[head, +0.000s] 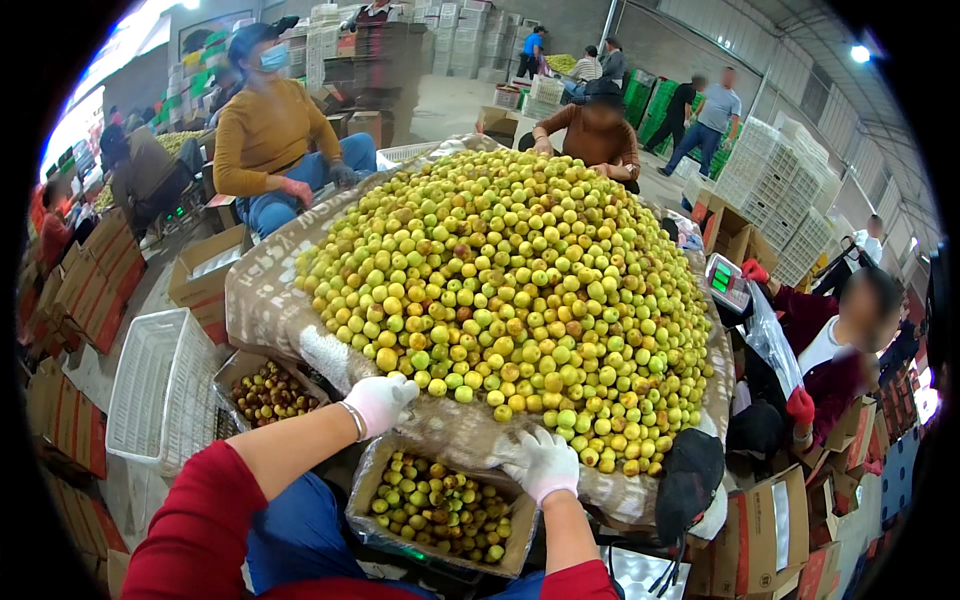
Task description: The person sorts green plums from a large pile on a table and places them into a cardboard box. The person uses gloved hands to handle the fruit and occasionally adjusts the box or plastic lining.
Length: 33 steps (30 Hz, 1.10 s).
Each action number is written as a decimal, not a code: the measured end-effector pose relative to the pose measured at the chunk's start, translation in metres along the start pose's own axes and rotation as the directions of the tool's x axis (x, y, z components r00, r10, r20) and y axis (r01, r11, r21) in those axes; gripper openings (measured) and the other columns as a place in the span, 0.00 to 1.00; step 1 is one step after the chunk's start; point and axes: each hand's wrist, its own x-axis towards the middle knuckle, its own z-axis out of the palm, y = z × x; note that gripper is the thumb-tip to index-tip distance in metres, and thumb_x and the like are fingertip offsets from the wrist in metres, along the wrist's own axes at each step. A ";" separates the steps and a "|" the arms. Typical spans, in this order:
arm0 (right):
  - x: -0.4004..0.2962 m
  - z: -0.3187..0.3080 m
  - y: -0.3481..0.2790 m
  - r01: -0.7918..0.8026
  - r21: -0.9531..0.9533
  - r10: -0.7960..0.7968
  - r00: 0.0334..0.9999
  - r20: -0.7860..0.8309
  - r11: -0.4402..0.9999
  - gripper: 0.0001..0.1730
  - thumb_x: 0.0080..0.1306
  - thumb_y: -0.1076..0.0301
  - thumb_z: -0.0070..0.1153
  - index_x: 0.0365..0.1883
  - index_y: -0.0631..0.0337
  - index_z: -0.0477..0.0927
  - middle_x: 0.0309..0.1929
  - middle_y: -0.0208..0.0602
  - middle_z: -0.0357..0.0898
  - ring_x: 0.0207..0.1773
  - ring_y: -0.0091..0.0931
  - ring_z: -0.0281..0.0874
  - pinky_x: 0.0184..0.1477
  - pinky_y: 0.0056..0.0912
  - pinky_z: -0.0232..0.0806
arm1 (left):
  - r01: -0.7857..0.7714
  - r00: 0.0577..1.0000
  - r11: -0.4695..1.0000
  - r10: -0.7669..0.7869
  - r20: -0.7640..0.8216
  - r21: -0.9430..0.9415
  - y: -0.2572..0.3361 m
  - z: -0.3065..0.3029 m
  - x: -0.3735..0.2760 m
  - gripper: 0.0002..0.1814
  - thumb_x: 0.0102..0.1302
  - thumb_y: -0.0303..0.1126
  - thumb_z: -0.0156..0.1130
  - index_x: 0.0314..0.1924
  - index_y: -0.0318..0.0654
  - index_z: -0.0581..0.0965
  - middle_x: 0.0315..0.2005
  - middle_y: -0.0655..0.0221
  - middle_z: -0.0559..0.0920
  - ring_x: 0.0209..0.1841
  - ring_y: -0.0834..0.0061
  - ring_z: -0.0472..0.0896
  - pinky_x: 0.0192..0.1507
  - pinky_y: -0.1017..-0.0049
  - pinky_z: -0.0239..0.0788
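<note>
A large heap of yellow-green jujubes (510,285), some with brown patches, covers a table draped with a patterned brown blanket (262,300). My left hand (382,405), in a white knit glove, is at the near-left edge of the heap beside the closest fruit. Its fingers are partly curled, and whether they hold anything is unclear. On the blanket's near edge rests my right hand (544,465), also gloved, with its fingers spread and no fruit visible in it. Below, between my arms, stands a plastic-lined cardboard box (358,491) containing greenish and browned jujubes (439,506).
Left of me are a white plastic crate (161,382) and a box of dark brown jujubes (274,394). A black cap (690,480) hangs at the table's near-right corner. People sit around the table; one at right holds a plastic bag (772,337) by a digital scale (727,283).
</note>
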 end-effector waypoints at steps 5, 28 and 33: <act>-0.001 0.000 0.001 0.010 -0.020 -0.010 1.000 -0.002 1.000 0.35 0.56 0.45 0.65 0.61 0.43 0.73 0.63 0.32 0.70 0.61 0.34 0.70 0.59 0.40 0.66 | 0.001 0.997 0.998 0.004 -0.083 0.057 -0.006 0.028 0.038 0.15 0.60 0.33 0.62 0.44 0.37 0.71 0.39 0.55 0.76 0.40 0.54 0.79 0.43 0.62 0.73; -0.003 0.000 -0.001 0.013 -0.001 -0.013 0.999 -0.031 1.000 0.35 0.55 0.49 0.67 0.60 0.47 0.74 0.63 0.37 0.71 0.62 0.36 0.70 0.61 0.38 0.66 | 0.084 0.938 0.982 -0.134 -0.320 -0.167 -0.021 -0.023 -0.078 0.13 0.59 0.33 0.60 0.44 0.40 0.78 0.35 0.58 0.80 0.40 0.55 0.80 0.44 0.63 0.72; -0.003 -0.005 -0.006 -0.018 0.008 0.018 1.000 0.020 1.000 0.36 0.55 0.49 0.66 0.62 0.48 0.73 0.62 0.37 0.71 0.62 0.35 0.69 0.62 0.37 0.65 | 0.078 0.941 0.983 -0.128 -0.314 -0.169 -0.028 -0.017 -0.081 0.12 0.59 0.34 0.60 0.42 0.39 0.78 0.33 0.58 0.80 0.39 0.55 0.80 0.42 0.62 0.73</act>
